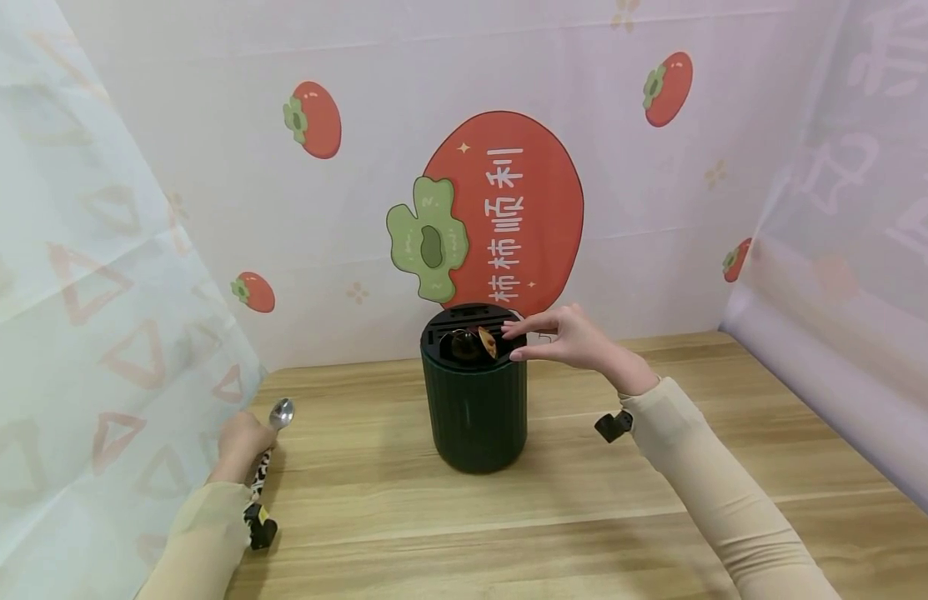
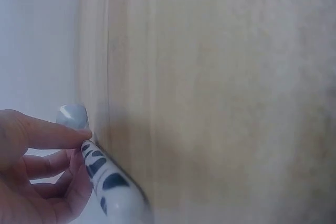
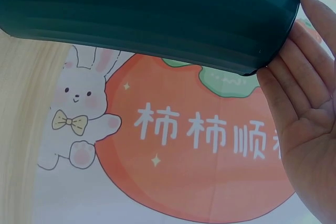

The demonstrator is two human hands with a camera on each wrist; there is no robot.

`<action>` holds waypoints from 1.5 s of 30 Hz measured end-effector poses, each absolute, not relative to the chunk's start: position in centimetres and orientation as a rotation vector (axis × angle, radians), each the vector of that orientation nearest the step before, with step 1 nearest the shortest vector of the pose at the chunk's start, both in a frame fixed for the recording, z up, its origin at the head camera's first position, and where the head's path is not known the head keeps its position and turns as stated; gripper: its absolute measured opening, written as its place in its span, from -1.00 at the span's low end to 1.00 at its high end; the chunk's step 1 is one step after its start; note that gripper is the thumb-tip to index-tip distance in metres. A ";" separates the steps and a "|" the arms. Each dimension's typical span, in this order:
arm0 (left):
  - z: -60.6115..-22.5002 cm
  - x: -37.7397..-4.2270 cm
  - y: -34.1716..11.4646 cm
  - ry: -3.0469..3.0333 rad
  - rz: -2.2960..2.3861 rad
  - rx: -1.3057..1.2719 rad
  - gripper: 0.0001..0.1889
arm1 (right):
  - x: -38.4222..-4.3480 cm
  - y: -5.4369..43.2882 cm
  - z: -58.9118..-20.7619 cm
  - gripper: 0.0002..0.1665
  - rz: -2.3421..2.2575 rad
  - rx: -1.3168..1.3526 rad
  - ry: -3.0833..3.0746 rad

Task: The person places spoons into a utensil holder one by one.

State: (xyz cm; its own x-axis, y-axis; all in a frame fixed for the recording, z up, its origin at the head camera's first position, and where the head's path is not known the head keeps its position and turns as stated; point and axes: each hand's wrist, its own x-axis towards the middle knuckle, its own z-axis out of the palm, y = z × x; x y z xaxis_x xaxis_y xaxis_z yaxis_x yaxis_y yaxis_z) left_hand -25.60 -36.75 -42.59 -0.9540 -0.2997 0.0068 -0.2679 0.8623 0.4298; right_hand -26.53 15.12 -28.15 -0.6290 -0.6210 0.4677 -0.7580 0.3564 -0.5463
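Note:
My left hand (image 1: 243, 440) pinches a spoon (image 1: 282, 413) low over the left side of the table. It has a shiny metal bowl and a white handle (image 2: 107, 179) with black spots; whether it touches the tabletop I cannot tell. A dark green ribbed utensil holder (image 1: 477, 417) stands upright at the back middle, its black top split into compartments. Inside its wide front opening sit a dark rounded thing (image 1: 464, 343) and an orange-brown oval piece (image 1: 488, 342), kinds unclear. My right hand (image 1: 576, 337) is at the holder's right rim, its fingers fairly straight and touching the edge (image 3: 310, 85).
A wooden table (image 1: 358, 500) carries everything. Behind it hangs a pale cloth backdrop (image 1: 343, 217) printed with persimmons, and similar cloth sheets flank the left (image 1: 96, 333) and right (image 1: 846, 275) sides. A small black camera (image 1: 614, 427) is strapped at my right wrist.

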 end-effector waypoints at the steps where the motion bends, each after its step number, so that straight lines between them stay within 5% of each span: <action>1: -42.6 -25.6 -36.7 -2.960 -0.676 0.455 -0.83 | -26.5 15.1 -28.1 -0.65 1.131 1.252 -2.436; 45: -40.1 -25.1 -33.7 -2.952 -0.818 0.420 -0.84 | -26.7 15.2 -28.2 -0.65 1.104 1.254 -2.429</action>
State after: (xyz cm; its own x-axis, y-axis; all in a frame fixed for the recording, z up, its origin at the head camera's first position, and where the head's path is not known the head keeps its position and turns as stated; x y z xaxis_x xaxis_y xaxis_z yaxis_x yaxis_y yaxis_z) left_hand -25.05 -33.75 -40.09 -0.9619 -0.2725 -0.0241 -0.2460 0.8232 0.5117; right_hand -26.68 15.18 -28.23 -0.6229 -0.6223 0.4740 -0.7663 0.3637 -0.5296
